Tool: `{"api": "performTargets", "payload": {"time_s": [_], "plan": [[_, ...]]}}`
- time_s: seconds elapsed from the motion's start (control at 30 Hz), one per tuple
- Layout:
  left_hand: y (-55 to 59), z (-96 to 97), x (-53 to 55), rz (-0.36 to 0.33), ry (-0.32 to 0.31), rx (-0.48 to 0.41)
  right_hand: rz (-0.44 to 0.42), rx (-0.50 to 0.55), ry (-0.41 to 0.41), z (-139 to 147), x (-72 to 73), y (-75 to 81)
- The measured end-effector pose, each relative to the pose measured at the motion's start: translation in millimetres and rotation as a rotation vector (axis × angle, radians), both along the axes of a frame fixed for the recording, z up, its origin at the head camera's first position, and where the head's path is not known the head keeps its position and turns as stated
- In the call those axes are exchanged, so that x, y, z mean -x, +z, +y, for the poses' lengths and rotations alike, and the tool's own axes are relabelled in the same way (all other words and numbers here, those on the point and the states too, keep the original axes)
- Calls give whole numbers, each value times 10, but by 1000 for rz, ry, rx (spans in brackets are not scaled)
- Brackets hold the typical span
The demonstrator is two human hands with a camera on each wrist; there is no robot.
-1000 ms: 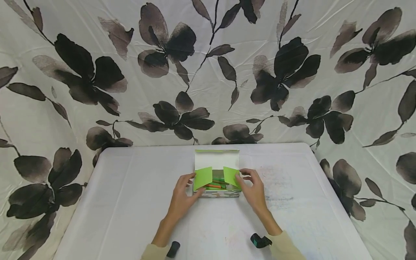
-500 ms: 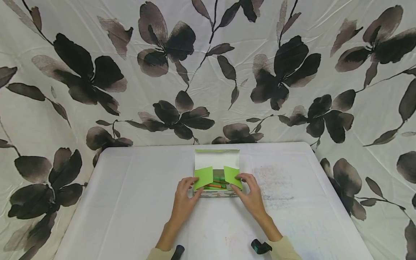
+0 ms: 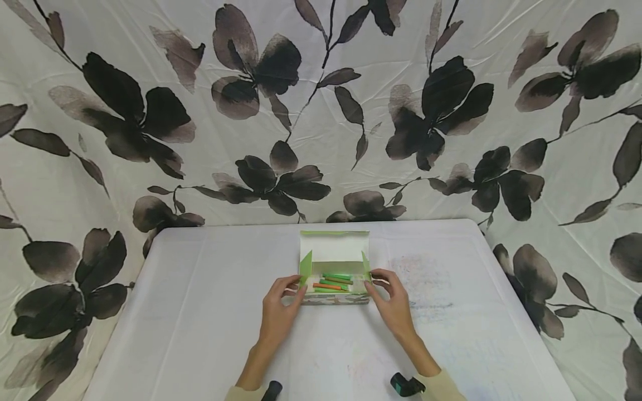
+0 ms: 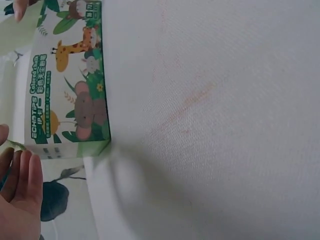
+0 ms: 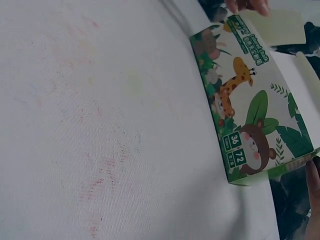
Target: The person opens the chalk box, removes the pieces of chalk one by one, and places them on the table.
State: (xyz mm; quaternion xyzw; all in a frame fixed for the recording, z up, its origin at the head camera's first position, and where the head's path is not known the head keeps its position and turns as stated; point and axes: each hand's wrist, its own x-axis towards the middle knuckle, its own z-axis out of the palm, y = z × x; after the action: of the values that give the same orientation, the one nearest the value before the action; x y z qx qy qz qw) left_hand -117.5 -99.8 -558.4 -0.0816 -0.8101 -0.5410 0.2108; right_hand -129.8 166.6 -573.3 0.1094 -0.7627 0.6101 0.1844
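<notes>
A cardboard chalk box (image 3: 335,299) sits on the table, its lid raised at the back and both green end flaps standing up. Its front, with cartoon animals, reads "Colored chalk" in the left wrist view. Inside lie several green and orange chalk sticks (image 3: 332,283). My left hand (image 3: 278,312) pinches the left end of the box by the left flap (image 3: 306,264), thumb at the front corner. At the opposite end, my right hand (image 3: 395,306) holds the box by the right flap (image 3: 365,264); its fingertips lie along that end in the right wrist view.
The box stands near the back of the white table (image 3: 200,312). Coloured smudges (image 3: 423,278) mark the surface right of it. A floral curtain (image 3: 321,111) hangs behind the table. Dark wrist devices (image 3: 405,384) show near both sleeves.
The two green end flaps have swung from leaning inward over the chalk to standing upright. Both hands moved outward with them, and more of the chalk shows. The box has stayed in place.
</notes>
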Motion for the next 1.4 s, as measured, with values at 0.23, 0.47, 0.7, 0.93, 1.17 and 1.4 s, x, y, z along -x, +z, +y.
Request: {"api": "performTargets", "payload": {"time_s": [0.23, 0.47, 0.7, 0.93, 1.17, 1.4], "plan": [[18, -65, -61, -132, 38, -111, -177, 194, -1, 107, -84, 49], [19, -101, -99, -257, 86, -147, -296, 240, -59, 158, -110, 32], [-7, -112, -123, -368, 107, -210, -358, 381, -66, 147, -100, -26], [-58, -87, -140, -414, 140, -271, -409, 498, -105, 100, -84, -119], [-138, -90, -129, -462, 122, -413, -482, 555, -127, 40, -100, -164], [-191, -77, -118, -640, 83, -609, -563, 638, -94, -14, -114, -192]]}}
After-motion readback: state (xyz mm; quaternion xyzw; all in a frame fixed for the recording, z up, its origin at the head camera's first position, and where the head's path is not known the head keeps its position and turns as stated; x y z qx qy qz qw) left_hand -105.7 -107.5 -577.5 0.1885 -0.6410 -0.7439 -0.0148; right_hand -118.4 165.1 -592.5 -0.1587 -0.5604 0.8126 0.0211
